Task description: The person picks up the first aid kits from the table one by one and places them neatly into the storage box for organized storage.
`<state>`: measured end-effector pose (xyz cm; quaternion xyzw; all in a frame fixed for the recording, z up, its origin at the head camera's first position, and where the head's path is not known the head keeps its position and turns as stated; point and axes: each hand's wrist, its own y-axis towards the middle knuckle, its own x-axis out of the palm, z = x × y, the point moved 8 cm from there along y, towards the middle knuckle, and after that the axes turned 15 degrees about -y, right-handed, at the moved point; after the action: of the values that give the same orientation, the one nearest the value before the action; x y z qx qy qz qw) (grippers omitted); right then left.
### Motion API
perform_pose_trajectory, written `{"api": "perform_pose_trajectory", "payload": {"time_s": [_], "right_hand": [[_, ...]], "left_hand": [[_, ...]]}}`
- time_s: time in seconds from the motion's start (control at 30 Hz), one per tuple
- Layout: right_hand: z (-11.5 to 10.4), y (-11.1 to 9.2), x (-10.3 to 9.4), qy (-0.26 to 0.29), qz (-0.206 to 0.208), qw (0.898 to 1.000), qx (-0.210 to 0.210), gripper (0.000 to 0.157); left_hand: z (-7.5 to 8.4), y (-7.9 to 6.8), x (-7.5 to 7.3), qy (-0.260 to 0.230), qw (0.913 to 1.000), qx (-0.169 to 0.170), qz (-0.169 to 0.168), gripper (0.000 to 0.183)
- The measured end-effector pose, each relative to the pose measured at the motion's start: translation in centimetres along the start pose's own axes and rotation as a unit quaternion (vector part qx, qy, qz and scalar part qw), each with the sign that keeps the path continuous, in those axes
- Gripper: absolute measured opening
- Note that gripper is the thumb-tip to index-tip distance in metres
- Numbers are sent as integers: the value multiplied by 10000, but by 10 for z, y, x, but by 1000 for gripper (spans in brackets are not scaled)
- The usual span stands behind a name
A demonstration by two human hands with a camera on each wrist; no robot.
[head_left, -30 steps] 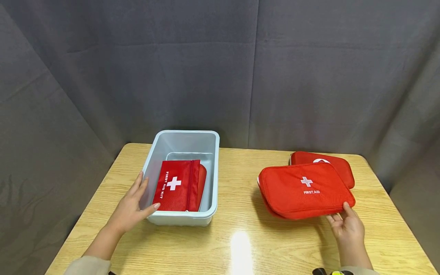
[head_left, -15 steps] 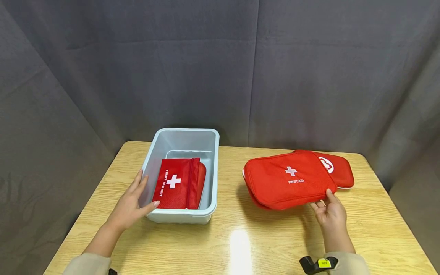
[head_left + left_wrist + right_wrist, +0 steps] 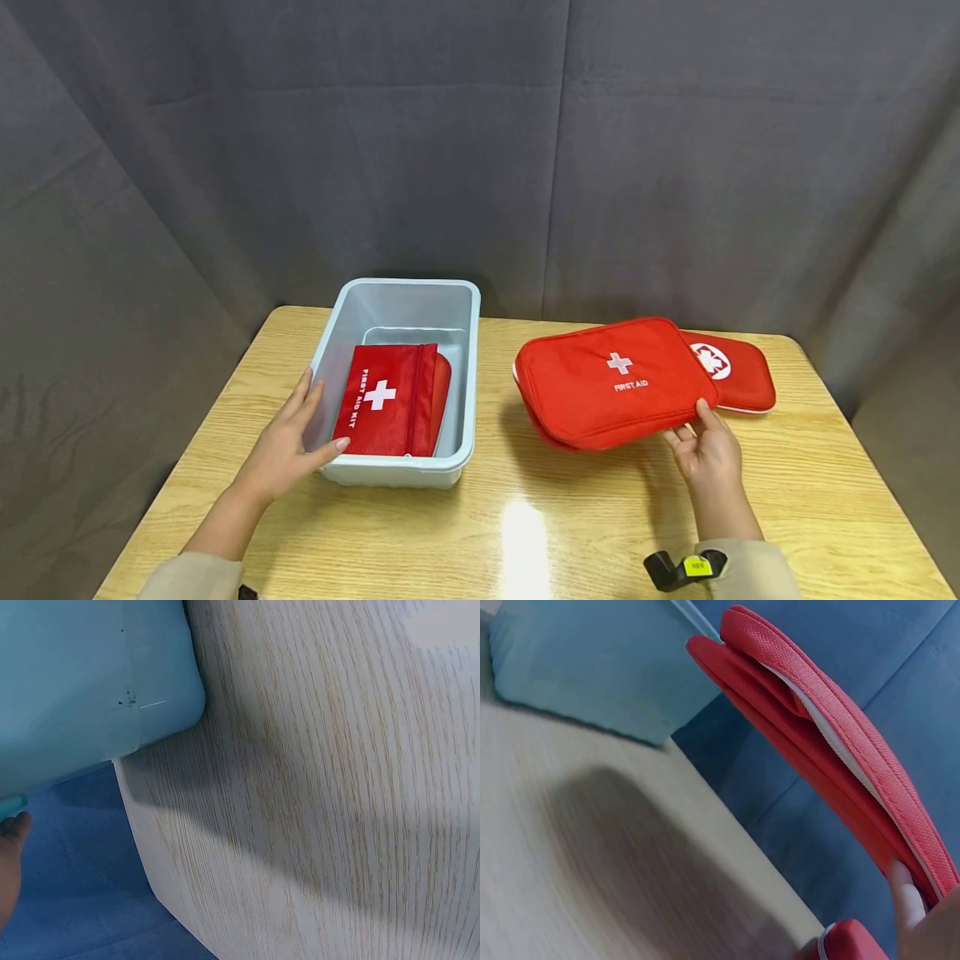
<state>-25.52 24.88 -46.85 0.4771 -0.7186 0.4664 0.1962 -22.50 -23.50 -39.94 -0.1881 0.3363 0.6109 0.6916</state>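
In the head view my right hand (image 3: 708, 450) pinches the near right corner of a red first aid pouch (image 3: 577, 387) with a white cross. The pouch hangs tilted above the table, its shadow below; the right wrist view shows the edge of the same first aid pouch (image 3: 832, 750) raised off the wood. My left hand (image 3: 281, 446) rests at the left rim of a pale blue-grey plastic bin (image 3: 397, 473), fingers spread and thumb by the near corner. Inside the bin a flat red first aid kit pouch (image 3: 382, 425) lies on another red case (image 3: 442, 392).
A red hard case (image 3: 750, 375) with a white round emblem lies at the table's back right, partly behind the held pouch. The wooden table (image 3: 390, 542) ends at a grey curtain (image 3: 420, 167) at the back and sides.
My right hand has carried the first aid pouch left and slightly away from me, uncovering more of the hard case behind it. The left hand stays at the bin.
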Motion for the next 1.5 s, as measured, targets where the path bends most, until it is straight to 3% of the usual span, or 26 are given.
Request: {"api": "perform_pose_trajectory", "payload": {"time_s": [0.23,0.67,1.1,1.5], "right_hand": [[9,2,19,121,-188,9996,158,13],[17,4,52,-51,-406,9991,103,10],[35,6,81,-802,-378,9961,-44,2],[43,6,101,-1211,-499,9913,-105,6]], "left_hand": [[0,0,-1,15,10000,60,51,80],[-1,1,0,-4,9999,-146,-1,82],[-1,1,0,-58,9999,-154,6,82],[-2,0,0,-43,9999,-149,26,82]]}}
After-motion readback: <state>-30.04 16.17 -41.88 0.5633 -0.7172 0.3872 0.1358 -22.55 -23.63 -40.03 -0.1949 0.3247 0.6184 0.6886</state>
